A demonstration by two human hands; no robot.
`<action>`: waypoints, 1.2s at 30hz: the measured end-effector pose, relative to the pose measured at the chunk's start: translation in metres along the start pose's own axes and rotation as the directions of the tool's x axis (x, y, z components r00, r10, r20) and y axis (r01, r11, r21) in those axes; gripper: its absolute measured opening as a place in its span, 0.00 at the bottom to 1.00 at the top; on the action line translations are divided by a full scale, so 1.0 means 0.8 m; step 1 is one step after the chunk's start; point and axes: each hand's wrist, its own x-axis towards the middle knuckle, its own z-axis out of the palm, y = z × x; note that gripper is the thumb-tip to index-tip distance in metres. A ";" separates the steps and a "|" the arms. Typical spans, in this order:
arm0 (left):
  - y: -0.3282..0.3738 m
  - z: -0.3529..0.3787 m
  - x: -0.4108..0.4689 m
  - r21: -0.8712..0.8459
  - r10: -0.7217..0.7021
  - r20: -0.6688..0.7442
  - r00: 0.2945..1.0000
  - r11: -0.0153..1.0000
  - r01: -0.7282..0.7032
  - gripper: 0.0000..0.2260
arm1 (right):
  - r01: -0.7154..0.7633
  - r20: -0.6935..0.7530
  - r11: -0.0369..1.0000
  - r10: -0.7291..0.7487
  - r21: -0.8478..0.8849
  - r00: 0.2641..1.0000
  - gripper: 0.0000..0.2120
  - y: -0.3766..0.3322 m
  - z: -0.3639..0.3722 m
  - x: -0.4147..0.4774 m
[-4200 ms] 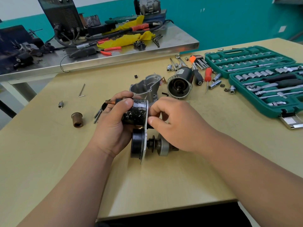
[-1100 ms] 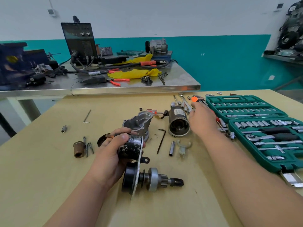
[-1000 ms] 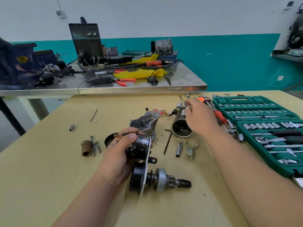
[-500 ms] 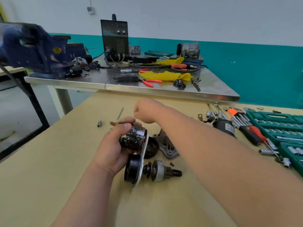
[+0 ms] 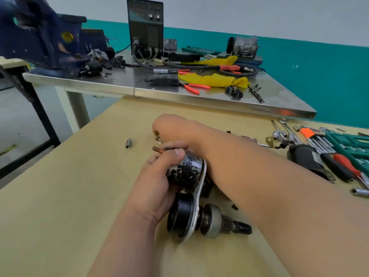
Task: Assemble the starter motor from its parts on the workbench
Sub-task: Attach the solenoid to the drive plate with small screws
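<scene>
My left hand [image 5: 157, 184] grips the black solenoid [image 5: 185, 172] of the starter sub-assembly, whose copper terminal [image 5: 157, 149] sticks out past my fingers. A metal plate [image 5: 199, 198] joins the solenoid to the drive shaft and pinion [image 5: 213, 220], which rest on the wooden bench [image 5: 69, 196]. My right hand [image 5: 171, 126] has crossed over my left hand. Its fingers are curled on a small hex key [image 5: 157, 139], of which only the bent end shows. The black motor housing [image 5: 307, 158] lies to the right. My right forearm hides the parts behind it.
A small socket bit [image 5: 128, 142] lies left of my hands. At the right are a hex key set [image 5: 308, 132], a red screwdriver [image 5: 346, 162], a loose socket [image 5: 359, 191] and a green socket case [image 5: 355, 142]. Behind stands a steel table [image 5: 139, 86] with a vise [image 5: 40, 33] and a welder [image 5: 145, 27].
My right hand left the motor housing at the right, swept left across my left hand and came down on the hex key. The view turned left. My left hand kept its hold.
</scene>
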 end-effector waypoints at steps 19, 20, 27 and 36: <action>-0.016 0.044 -0.017 -0.199 -0.068 -0.101 0.993 0.979 0.047 0.08 | -0.116 -0.030 0.445 0.308 0.888 0.951 0.20 0.016 0.003 -0.345; -0.020 0.049 -0.019 -0.195 -0.063 -0.094 0.994 0.980 0.044 0.08 | -0.121 -0.026 0.446 0.309 0.887 0.951 0.21 0.013 0.011 -0.352; -0.046 0.073 -0.038 -0.198 -0.048 -0.078 0.996 0.980 0.032 0.09 | -0.104 -0.080 0.440 0.378 0.892 0.922 0.10 0.014 0.024 -0.364; -0.048 0.063 -0.031 -0.450 -0.215 -0.046 0.976 0.877 0.172 0.11 | 0.031 -0.167 0.353 0.362 0.935 0.917 0.04 0.015 0.031 -0.361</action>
